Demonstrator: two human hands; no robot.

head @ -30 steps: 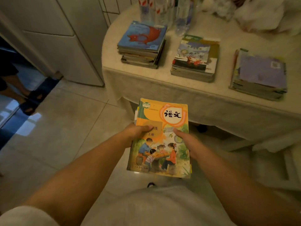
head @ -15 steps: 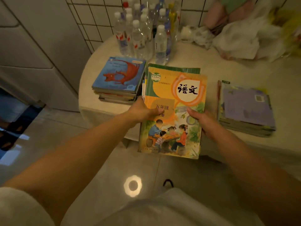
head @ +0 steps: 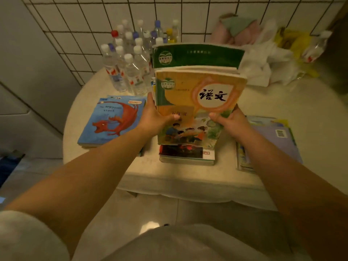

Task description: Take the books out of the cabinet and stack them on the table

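Head view: both arms reach forward over the table, carrying a bundle of books above the middle stack.
Left hand: closed on the bundle's left edge, thumb across the orange cover.
Right hand: closed on the bundle's right edge, thumb on the cover.
Bundle: several books; a green one stands up behind the orange one, far edge tipped upward, not yet resting on anything.
Other stacks: blue-cover stack at left, purple-cover stack at right, each apart from the middle one.
Risk 1: loose books could fan out or slide on release, since only the edges are pinched.
Risk 2: the raised far edge is near the water bottles; a forward push could topple them.
Risk 3: an off-centre landing may leave the middle stack leaning.
Surface: round table under a pale cloth, plastic bags at the back.
Room: white tiled wall, pale tile floor, dim warm light.
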